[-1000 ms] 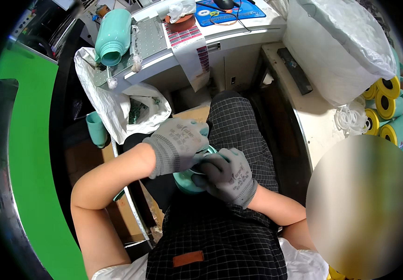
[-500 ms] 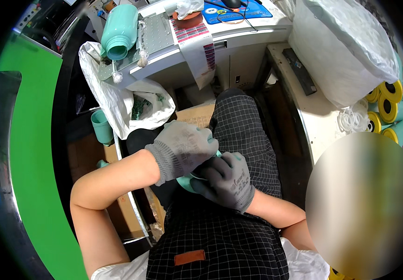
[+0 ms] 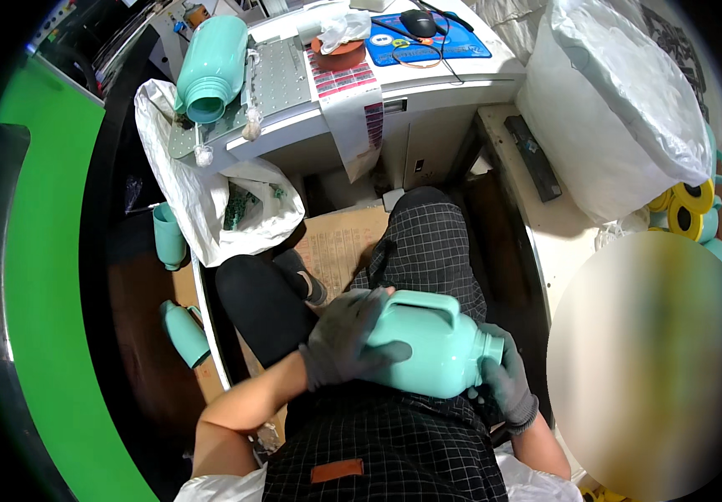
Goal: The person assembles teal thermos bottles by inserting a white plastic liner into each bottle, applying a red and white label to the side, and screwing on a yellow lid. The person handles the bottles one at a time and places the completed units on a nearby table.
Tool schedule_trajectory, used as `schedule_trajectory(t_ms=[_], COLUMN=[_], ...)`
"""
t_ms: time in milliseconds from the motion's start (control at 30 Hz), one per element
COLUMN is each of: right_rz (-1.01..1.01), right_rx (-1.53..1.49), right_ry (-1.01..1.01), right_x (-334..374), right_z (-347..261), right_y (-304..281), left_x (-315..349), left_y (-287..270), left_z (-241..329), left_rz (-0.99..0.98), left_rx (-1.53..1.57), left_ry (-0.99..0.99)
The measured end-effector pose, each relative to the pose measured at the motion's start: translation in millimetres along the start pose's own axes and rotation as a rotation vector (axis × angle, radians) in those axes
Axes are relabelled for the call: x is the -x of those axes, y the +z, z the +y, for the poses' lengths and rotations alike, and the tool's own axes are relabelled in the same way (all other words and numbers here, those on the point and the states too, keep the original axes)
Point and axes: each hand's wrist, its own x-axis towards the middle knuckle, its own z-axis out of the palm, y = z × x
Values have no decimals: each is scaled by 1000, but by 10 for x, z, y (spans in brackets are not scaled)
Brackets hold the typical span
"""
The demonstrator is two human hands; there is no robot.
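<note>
Across my lap lies a mint-green plastic bottle [image 3: 428, 356] with a moulded handle on its upper side and its threaded neck toward the right. My left hand [image 3: 346, 339], in a grey work glove, is closed around the bottle's base end, thumb along the body. At the other end my gloved right hand [image 3: 509, 378] grips the neck, its fingers partly hidden beneath. A black checked apron [image 3: 394, 443] covers my lap under the bottle.
Ahead, a similar bottle [image 3: 215, 63] lies on a perforated metal plate [image 3: 281, 75]. Below it hangs a white sack [image 3: 252, 234] with green scraps. Green pieces [image 3: 184, 335] lie at the left. A big white bag [image 3: 608, 117] and yellow-rimmed green parts [image 3: 696, 209] stand right.
The bottle, mostly hidden under my hands before, now lies sideways in full view. My hands have moved apart to its two ends, and my view has shifted slightly.
</note>
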Motion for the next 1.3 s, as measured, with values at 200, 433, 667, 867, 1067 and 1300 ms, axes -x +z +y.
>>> schedule_trajectory(t_ms=[200, 433, 667, 867, 1067, 1300], right_rz=[153, 521, 540, 524, 555, 590], right_rx=[-644, -420, -126, 56, 106, 238], right_ry=[-152, -330, -417, -512, -554, -429], right_x=[-163, -322, -341, -397, -221, -71], right_z=[208, 272, 639, 471, 396, 555], right_y=[-293, -340, -320, -255, -85, 131], left_x=[-1196, -1922, -894, -897, -1044, -904], left_y=[-301, -211, 45, 79, 71, 77], left_z=[-1130, -2592, -1280, -770, -549, -625], left_rz=[367, 341, 284, 546, 742, 682], left_rx=[690, 709, 880, 734, 479, 249], left_ry=[-617, -692, -228, -366, -352, -333])
